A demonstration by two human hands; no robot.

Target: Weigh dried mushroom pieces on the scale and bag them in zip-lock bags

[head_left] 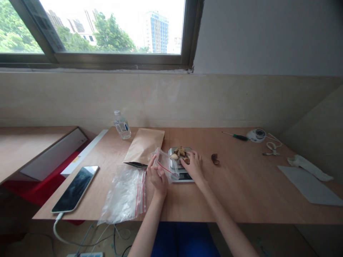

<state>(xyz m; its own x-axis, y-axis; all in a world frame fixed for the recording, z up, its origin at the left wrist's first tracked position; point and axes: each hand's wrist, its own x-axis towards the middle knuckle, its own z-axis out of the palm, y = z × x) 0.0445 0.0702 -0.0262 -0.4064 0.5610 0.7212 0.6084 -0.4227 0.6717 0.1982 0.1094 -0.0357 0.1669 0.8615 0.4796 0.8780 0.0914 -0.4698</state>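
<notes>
My left hand (pixel 157 177) pinches a small clear zip bag (pixel 164 165) with a red line along its mouth. The bag's mouth faces right, against the left side of a small digital scale (pixel 174 180). On the scale's plate lies a heap of dried tan and brown pieces (pixel 181 151); their exact kind does not show clearly. My right hand (pixel 195 166) reaches over the plate from the right, thumb and fingers curled round a brown piece (pixel 187 160). It partly covers the heap and the scale's display.
Left of the scale lie clear zip bags (pixel 122 194), a brown paper pouch (pixel 146 142) and a phone (pixel 75 189) on a cable. A water bottle (pixel 122 125) stands behind. Rightward are a dark brown piece (pixel 214 159), a screwdriver (pixel 239 137), a white dome camera (pixel 256 135) and white paper (pixel 311 185).
</notes>
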